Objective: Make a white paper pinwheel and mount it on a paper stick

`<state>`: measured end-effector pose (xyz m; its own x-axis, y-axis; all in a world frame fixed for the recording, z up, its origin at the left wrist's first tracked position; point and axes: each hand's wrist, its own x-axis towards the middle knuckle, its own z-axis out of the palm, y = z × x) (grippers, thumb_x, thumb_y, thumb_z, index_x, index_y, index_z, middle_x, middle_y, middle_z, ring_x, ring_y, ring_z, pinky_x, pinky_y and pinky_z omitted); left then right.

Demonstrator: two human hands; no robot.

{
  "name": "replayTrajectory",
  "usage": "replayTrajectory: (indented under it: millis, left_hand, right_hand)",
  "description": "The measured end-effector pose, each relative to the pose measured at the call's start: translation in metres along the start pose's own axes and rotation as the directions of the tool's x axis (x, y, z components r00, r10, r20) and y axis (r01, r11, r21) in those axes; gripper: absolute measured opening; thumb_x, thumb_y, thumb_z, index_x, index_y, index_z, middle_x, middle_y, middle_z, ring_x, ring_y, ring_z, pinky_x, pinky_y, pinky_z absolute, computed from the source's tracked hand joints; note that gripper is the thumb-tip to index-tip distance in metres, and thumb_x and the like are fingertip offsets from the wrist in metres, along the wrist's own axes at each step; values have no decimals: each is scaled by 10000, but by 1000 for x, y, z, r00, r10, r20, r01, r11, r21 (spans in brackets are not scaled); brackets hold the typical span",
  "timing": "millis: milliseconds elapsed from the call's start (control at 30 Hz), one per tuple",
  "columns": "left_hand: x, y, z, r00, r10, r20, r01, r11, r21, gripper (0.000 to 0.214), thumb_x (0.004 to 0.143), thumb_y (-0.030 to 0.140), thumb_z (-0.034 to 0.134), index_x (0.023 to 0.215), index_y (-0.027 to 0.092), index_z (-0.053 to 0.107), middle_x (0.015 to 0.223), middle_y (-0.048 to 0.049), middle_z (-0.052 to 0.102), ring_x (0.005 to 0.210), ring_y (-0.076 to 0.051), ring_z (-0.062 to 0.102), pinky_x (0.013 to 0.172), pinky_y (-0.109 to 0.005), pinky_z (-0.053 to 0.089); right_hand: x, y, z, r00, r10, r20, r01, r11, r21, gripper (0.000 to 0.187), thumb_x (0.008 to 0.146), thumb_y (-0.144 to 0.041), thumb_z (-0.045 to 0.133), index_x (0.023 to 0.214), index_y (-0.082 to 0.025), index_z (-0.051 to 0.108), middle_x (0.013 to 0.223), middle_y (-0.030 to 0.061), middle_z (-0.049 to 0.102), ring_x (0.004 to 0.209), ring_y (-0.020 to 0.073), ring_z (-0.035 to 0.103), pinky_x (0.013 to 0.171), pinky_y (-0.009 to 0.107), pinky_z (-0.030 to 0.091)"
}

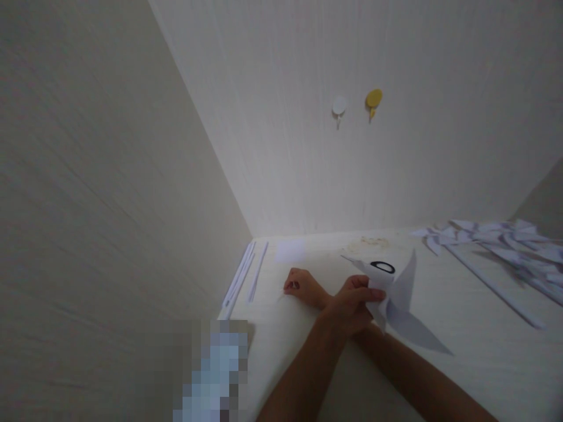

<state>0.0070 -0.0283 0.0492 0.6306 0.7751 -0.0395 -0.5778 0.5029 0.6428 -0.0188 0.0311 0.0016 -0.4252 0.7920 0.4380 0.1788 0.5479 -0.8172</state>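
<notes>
My arms are crossed over a white table [475,351]. My left hand [352,305] reaches to the right and is closed on a folded white paper pinwheel [398,305], gripping it at its centre and holding it just above the table. My right hand [303,287] passes under the left forearm and rests on the table to the left. Its fingers are curled in a pinch on something too small to make out. A black ring [382,268] lies just behind the pinwheel.
Several thin white paper sticks [246,275] lie along the left wall. A pile of finished paper pinwheels [505,240] and a long white stick [492,287] lie at the right. A white hook [338,106] and a yellow hook [373,98] are on the back wall.
</notes>
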Motion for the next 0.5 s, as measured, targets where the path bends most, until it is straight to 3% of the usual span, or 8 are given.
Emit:
replayTrajectory:
  millis: [300, 500]
  left_hand:
    - [4, -4, -2, 999, 3, -33, -3, 1000, 1, 149, 409, 102, 652, 550, 89, 604, 476, -9, 585, 408, -81, 509, 457, -190, 366]
    - [3, -1, -2, 1000, 18, -16, -18, 1000, -3, 163, 419, 105, 635, 579, 92, 608, 480, -5, 571, 431, -87, 518, 500, -199, 396]
  right_hand:
    - [1, 12, 6, 998, -57, 9, 58, 992, -112, 147, 638, -88, 562, 530, -185, 543, 604, -9, 494, 572, 121, 465, 547, 240, 382]
    - [0, 17, 7, 987, -89, -135, 71, 989, -129, 141, 730, -194, 500, 605, -196, 565, 614, -13, 525, 558, 119, 477, 514, 233, 407]
